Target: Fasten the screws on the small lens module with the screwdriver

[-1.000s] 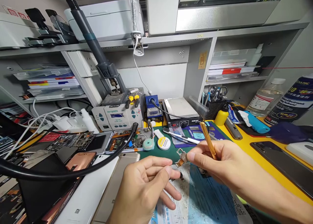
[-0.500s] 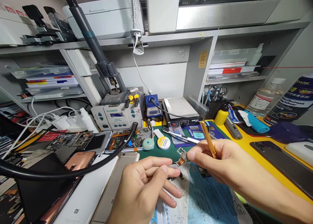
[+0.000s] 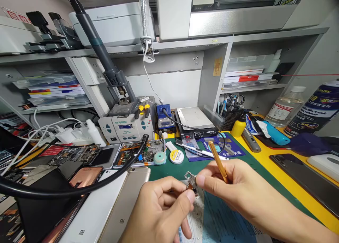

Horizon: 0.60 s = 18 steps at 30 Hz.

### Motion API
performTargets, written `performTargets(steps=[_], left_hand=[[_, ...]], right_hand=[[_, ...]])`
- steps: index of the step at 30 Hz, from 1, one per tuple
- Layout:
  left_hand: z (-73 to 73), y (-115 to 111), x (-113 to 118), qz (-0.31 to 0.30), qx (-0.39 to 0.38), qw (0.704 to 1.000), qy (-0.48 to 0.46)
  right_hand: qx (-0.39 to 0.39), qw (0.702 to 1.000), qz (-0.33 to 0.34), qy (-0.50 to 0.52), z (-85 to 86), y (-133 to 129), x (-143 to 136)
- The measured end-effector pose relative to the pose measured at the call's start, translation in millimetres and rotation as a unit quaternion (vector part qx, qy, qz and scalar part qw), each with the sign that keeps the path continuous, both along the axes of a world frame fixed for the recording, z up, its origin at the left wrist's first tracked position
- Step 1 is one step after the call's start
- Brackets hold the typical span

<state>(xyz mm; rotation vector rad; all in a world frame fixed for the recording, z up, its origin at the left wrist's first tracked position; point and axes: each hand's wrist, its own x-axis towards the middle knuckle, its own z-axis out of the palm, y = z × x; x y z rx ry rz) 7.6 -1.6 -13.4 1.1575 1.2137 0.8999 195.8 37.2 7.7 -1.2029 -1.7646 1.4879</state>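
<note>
Two hands: both busy over the green mat [image 3: 169, 169], front-center of bench
L hand [image 3: 159, 211]: thumb + fingers pinched on a tiny metal part w/ flex strip [image 3: 191, 181], held just above the mat
R hand [image 3: 233, 186]: fingers closed round a gold tool [image 3: 218, 161], tilted, top end pointing up-left; fingertip touching the part
Near, left: gold phone [image 3: 124, 207] and white phone [image 3: 92, 214] face down, touching side by side
Behind: solder wick spool [image 3: 177, 156], rework station [image 3: 127, 124], hot plate [image 3: 194, 119]
Right: solvent can [image 3: 315, 108] and clear bottle [image 3: 283, 107], well apart from hands
</note>
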Motion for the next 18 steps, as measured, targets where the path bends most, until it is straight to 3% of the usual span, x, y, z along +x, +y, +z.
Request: performTargets(steps=[7,18], left_hand=[[2.9,-2,4,0.028,0.016,0.999,0.029],[4.0,-5,0,0.065,0.026,0.996,-0.058]], right_hand=[[-0.008,1.000,0.013,0.019,0.8,-2,-3],[-0.023,0.998,-0.057,0.025,1.2,2,9]])
